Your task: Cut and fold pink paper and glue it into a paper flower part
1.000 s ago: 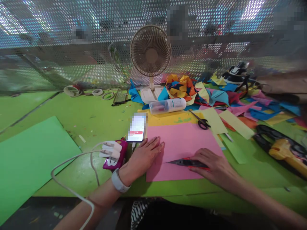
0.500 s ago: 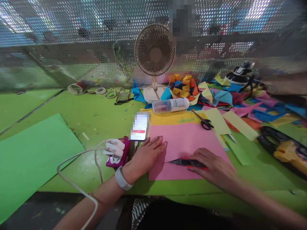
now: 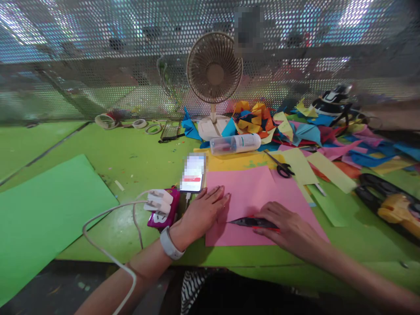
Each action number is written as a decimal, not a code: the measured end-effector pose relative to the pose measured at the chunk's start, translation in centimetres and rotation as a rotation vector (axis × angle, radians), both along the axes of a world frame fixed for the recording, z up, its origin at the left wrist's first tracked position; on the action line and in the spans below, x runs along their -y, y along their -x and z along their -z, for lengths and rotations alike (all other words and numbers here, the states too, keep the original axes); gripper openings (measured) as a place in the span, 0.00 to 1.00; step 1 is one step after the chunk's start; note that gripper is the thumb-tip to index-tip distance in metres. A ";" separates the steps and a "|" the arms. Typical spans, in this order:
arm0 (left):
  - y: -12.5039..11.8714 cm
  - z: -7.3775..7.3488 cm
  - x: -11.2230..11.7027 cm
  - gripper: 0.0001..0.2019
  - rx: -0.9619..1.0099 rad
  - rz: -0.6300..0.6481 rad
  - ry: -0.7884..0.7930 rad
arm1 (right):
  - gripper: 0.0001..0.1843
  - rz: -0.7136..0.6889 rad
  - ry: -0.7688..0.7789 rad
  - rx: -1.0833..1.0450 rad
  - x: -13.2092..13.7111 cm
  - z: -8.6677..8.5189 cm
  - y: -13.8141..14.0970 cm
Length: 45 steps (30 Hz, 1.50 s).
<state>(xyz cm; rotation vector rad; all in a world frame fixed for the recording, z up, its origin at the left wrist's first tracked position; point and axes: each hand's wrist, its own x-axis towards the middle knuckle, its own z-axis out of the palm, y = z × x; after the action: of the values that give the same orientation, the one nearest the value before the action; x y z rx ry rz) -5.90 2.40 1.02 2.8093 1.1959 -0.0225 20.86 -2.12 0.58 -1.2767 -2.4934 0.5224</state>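
1. From here I see the pink sheet (image 3: 244,188) lying on the green table (image 3: 131,153).
2. The left hand (image 3: 206,213) rests palm-down on its left side, fingers straight.
3. The right hand's (image 3: 278,222) fingers grip a pointed black-and-red tool (image 3: 251,222), tip leftward, over the sheet.
4. A lit phone (image 3: 193,175) lies just beside the sheet.

At lower centre, paper (image 3: 243,188) under left hand (image 3: 204,212), cutter (image 3: 247,222) in right hand (image 3: 278,221); phone (image 3: 193,176) centre-left, scissors (image 3: 284,170) centre-right; behind, bottle (image 3: 235,144), then fan (image 3: 215,74) at upper centre.
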 end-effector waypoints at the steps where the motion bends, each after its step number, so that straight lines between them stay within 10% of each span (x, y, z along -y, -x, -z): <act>1: 0.0 -0.1 0.0 0.26 -0.002 -0.004 0.005 | 0.11 -0.004 0.008 -0.002 0.0 0.0 0.0; 26: 0.2 0.2 -0.3 0.28 -0.034 0.011 -0.035 | 0.11 -0.103 0.071 -0.085 0.2 -1.4 0.2; 32: 0.1 0.4 -0.4 0.27 0.071 0.032 -0.120 | 0.13 0.339 -0.197 -0.238 -2.7 -0.7 -5.8; 39: 0.1 0.9 -0.9 0.35 0.037 0.065 -0.175 | 0.16 0.848 -0.321 0.213 -6.2 0.7 -13.4; 42: 0.3 0.8 -1.0 0.36 0.006 0.081 -0.157 | 0.18 0.789 -0.399 0.224 -6.2 1.0 -13.0; 45: 0.6 0.4 -1.1 0.40 -0.004 0.106 -0.127 | 0.27 0.420 -0.373 0.107 -5.4 0.6 -10.7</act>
<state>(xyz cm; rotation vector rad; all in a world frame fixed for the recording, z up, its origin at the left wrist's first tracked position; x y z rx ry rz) -6.52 3.49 0.59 2.9807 1.0847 0.0422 31.54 3.33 -0.06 -1.6305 -2.1639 -0.1081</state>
